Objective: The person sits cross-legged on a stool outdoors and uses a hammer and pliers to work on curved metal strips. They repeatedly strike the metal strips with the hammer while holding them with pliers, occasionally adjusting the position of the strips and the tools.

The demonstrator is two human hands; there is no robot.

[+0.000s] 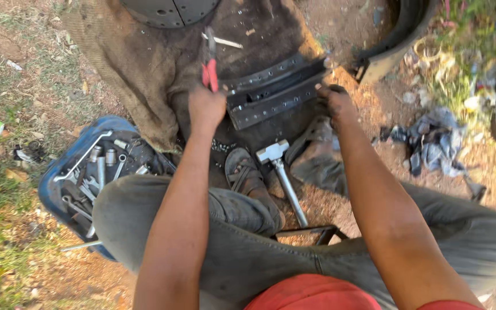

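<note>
Pliers (pixel 209 63) with red handles sit in the left hand (pixel 206 107), fingers closed round the handles, jaws pointing up and away over the burlap sack (pixel 139 74). Right hand (pixel 335 102) presses down on the right end of the dark metal strips (pixel 274 92), fingers curled onto the edge; grip looks closed on them, though how tight I cannot tell. Strips are long, flat, with rows of holes, lying stacked and slanted across the sack, between the two hands; pliers' handles end just beside their left end. Hammer (pixel 282 178) with a metal head and shaft lies on the ground below the strips, near a sandalled foot (pixel 247 175), apart from both hands. Blue tray (pixel 58 183) at left holds sockets and wrenches, partly hidden under the left knee. Small screws or bits lie scattered on the sack just beside the left wrist. Dark round disc (pixel 167 10) at top edge, cut off. Curved tyre piece (pixel 394 40) at upper right. Rag heap (pixel 431 143) on the dirt to the right, well apart from the hands. Person squats, grey trousers, red shirt.
</note>
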